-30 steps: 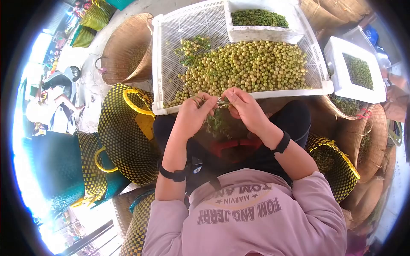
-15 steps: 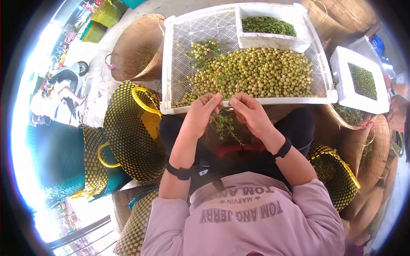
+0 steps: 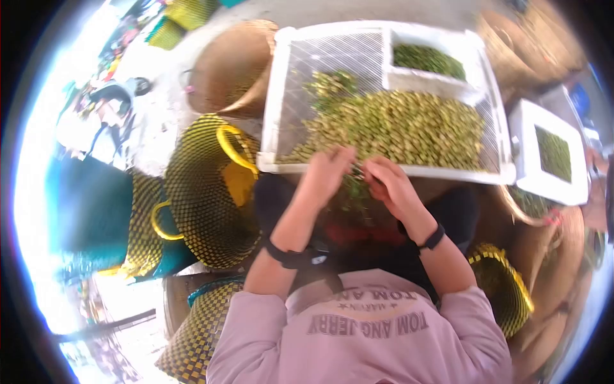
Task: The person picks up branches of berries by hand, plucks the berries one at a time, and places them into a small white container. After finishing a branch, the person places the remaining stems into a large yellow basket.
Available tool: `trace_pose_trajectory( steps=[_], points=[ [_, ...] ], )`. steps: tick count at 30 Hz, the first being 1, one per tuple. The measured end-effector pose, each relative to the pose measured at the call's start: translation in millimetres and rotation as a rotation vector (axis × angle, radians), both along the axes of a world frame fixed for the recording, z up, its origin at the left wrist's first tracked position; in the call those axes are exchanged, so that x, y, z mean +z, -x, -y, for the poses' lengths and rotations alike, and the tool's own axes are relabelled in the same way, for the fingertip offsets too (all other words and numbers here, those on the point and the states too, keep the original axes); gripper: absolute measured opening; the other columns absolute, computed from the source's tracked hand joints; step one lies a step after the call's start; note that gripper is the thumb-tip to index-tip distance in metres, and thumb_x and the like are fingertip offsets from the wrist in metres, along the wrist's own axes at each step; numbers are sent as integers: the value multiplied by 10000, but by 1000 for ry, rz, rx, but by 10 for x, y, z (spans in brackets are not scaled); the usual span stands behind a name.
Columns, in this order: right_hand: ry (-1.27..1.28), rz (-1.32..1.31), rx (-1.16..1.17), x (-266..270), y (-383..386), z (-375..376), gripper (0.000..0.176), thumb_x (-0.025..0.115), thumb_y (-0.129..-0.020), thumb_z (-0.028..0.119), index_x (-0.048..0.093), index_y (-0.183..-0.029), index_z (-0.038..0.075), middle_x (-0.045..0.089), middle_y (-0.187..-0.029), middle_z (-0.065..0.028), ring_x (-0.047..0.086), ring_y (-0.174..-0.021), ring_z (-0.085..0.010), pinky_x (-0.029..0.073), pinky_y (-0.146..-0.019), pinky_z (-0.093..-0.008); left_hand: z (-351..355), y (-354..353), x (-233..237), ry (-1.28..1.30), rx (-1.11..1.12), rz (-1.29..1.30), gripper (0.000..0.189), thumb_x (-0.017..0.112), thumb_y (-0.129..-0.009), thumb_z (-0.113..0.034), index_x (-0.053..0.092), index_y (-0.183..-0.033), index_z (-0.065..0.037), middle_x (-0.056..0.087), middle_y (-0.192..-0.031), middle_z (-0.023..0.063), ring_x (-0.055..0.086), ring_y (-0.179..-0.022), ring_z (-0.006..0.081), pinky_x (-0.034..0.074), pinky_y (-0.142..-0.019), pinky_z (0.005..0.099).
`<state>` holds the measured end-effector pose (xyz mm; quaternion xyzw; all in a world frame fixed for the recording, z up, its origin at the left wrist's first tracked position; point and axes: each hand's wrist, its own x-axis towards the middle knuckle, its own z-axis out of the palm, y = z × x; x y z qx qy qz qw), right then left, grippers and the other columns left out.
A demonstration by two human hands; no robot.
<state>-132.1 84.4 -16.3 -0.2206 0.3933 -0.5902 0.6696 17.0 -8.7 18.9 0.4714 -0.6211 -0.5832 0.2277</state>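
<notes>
The left hand (image 3: 327, 174) has its fingertips pinched on the top of a green sprig (image 3: 355, 197), which hangs below them. The right hand (image 3: 394, 191) has its fingers curled just beside the same stem; motion blur hides whether they grip it. Just beyond the fingers runs the near rim of a white mesh tray (image 3: 448, 173), bearing a heap of round yellow-green fruits (image 3: 409, 128). Left of the fingers lies a black-and-yellow woven basket (image 3: 201, 211); well to their right, a white box (image 3: 526, 153). Farthest beyond them, a smaller white container (image 3: 428, 82) stands in the tray, holding greener contents (image 3: 427, 60).
</notes>
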Motion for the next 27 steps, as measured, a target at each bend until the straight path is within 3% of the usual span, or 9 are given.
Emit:
trace_pose_trajectory(
  steps=[2, 3, 7, 9, 12, 17, 19, 26, 27],
  points=[
    [-44, -436, -64, 32, -112, 50, 177, 591, -906, 241, 590, -920, 65, 485, -696, 40, 352, -532, -29, 252, -458, -208, -54, 27, 63, 180, -48, 73, 373, 571, -897, -309, 634, -982, 49, 671, -802, 126, 635, -770, 183, 487, -720, 330],
    [-73, -503, -97, 6, -145, 62, 186, 593, -908, 259, 596, -909, 73, 465, -679, 53, 348, -536, -19, 251, -454, -206, -66, 36, 78, 166, -53, 69, 363, 562, -902, -306, 644, -950, 44, 681, -809, 140, 643, -779, 174, 489, -719, 331],
    [-87, -270, -101, 25, -120, 88, 142, 552, -926, 237, 535, -850, 119, 376, -641, 85, 309, -510, -9, 224, -441, -190, -1, 22, -116, 348, -133, 149, 313, 565, -904, -305, 653, -897, -5, 633, -748, 168, 634, -697, 244, 481, -667, 346],
    [-17, -207, -34, -65, -129, 98, 120, 540, -929, 231, 542, -876, 124, 395, -661, 83, 334, -528, -15, 232, -452, -188, 15, -31, -37, 275, -147, 185, 350, 562, -912, -322, 627, -815, 8, 614, -698, 121, 587, -650, 191, 459, -618, 327],
    [-190, -64, -123, 216, -232, 84, 107, 533, -924, 240, 541, -890, 139, 437, -710, 67, 382, -582, -34, 245, -477, -179, 38, -27, -108, -92, -199, -208, 337, 560, -924, -336, 603, -760, -45, 545, -664, -28, 495, -607, 87, 397, -547, 255],
    [-72, -118, -66, 144, -178, 75, 109, 526, -918, 238, 538, -878, 137, 449, -716, 64, 383, -579, -31, 248, -479, -174, -13, -59, -71, -264, -197, -222, 320, 565, -927, -326, 593, -749, -61, 525, -650, -38, 456, -579, 71, 377, -542, 233],
    [-54, -104, -15, 78, -158, 95, 108, 522, -916, 233, 539, -870, 137, 447, -713, 69, 382, -579, -26, 246, -476, -174, -22, -56, -121, 68, -187, -141, 308, 566, -926, -319, 605, -775, -55, 536, -653, -29, 458, -571, 70, 375, -522, 237],
    [144, -639, 1, -1, 10, 64, 212, 549, -926, 252, 569, -773, 107, 418, -603, 86, 338, -497, -4, 240, -446, -192, -122, -118, 150, -62, -252, -13, 304, 528, -931, -305, 630, -923, -19, 594, -724, 9, 525, -650, 102, 426, -586, 250],
    [114, -577, -8, 112, -3, 33, 224, 552, -923, 251, 565, -758, 101, 413, -595, 84, 341, -496, -6, 241, -445, -196, -125, -72, -73, -93, -225, -88, 319, 516, -928, -319, 630, -969, -24, 606, -779, 20, 534, -686, 105, 426, -582, 251]
  ],
)
